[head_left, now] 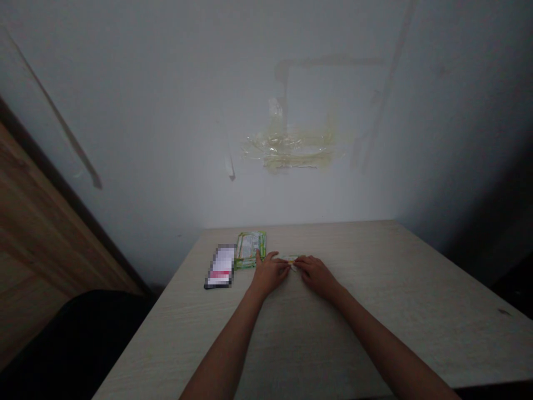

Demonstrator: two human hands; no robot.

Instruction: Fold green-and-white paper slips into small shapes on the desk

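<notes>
A small whitish piece with green and yellow print point(293, 259), perhaps paper or a packet, lies between my hands on the table. My left hand point(268, 274) pinches its left side with thumb and index, while other fingers stick out toward the left. From the right, my right hand point(317, 274) grips the opposite side with its fingertips. Much of the piece is hidden under the fingers. Just left of my left hand lie green-and-white printed packets point(251, 247), apparently stacked flat. Beside them rests a phone point(221, 266) with its screen blurred out.
The pale wooden table point(375, 261) stands against a grey wall point(166, 111) bearing strips of old clear tape point(291, 147). A dark chair-like shape point(83, 333) is at the lower left, near a wooden panel point(41, 222).
</notes>
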